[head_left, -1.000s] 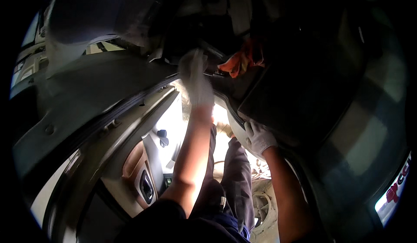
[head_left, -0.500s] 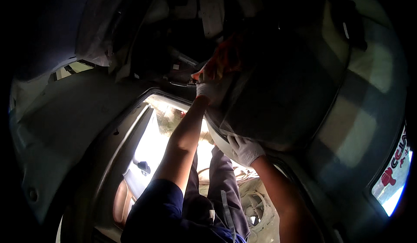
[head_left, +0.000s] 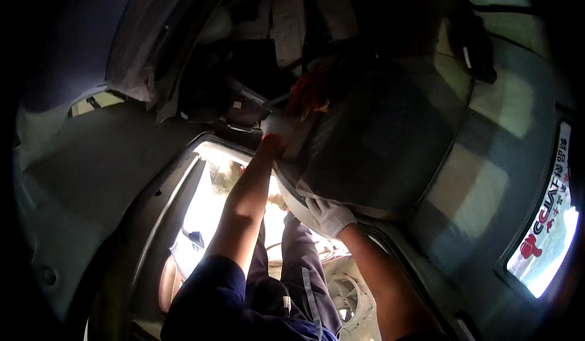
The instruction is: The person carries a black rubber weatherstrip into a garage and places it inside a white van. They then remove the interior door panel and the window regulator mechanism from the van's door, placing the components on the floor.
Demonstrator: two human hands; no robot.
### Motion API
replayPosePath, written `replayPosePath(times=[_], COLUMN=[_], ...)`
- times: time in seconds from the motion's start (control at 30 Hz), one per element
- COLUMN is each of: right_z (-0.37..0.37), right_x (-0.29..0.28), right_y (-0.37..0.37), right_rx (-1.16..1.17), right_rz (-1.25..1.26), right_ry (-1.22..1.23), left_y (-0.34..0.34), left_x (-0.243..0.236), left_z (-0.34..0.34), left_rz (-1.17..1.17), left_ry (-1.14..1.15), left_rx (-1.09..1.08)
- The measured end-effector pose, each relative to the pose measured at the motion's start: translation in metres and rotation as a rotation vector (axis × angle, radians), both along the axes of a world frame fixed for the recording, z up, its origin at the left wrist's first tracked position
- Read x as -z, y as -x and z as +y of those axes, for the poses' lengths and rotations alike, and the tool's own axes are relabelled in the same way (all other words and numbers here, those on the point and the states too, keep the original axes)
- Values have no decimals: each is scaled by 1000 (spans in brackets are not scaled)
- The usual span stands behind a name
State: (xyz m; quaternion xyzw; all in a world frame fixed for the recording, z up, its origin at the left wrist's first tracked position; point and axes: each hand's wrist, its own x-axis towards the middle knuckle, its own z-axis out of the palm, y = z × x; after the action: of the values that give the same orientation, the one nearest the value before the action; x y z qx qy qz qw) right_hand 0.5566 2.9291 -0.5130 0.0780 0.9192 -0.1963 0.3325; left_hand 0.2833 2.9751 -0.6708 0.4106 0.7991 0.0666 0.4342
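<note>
My left hand [head_left: 273,126], in a pale glove, is at the lower edge of an orange-red cloth [head_left: 311,92] in the dark recess; its fingers are lost in shadow, so I cannot tell whether it grips the cloth. Below and right, my right hand [head_left: 332,218], also gloved, rests with fingers apart against the lower edge of a large dark panel [head_left: 378,146]. Just left of the cloth lie a metal bar and small fittings [head_left: 244,106], too dim to make out.
The open vehicle doorway [head_left: 216,182] shows bright ground below. My legs [head_left: 292,262] hang through it beside a door [head_left: 183,243] and a pale round fan-like object [head_left: 346,295]. Checked-looking pale upholstery [head_left: 466,188] and a window with lettering [head_left: 545,231] are at the right.
My left hand has moved from the upper edge of the doorway onto the area by the cloth, then slightly left and down. My right hand has stayed at the panel edge. The view has shifted.
</note>
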Motion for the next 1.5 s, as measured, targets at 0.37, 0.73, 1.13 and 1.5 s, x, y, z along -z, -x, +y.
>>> replayPosePath(times=[0.37,0.73,1.13,1.5], right_z=[-3,-2,1,12], right_x=[-1,22,-1,-23], right_y=[-2,-10,-2,18], right_rx=[24,120,-102,-151], right_rz=[24,68,91,66], right_ry=[-34,205,-60,-62], left_y=[82,-141,-152,-70], left_x=[-236,-384,-262,-173], left_z=[67,143,-72,-60], left_rz=[-487,-443,-518,-165], left_ry=[-797,-1616,-1086,-518], left_rx=[-756,252,-464,-644])
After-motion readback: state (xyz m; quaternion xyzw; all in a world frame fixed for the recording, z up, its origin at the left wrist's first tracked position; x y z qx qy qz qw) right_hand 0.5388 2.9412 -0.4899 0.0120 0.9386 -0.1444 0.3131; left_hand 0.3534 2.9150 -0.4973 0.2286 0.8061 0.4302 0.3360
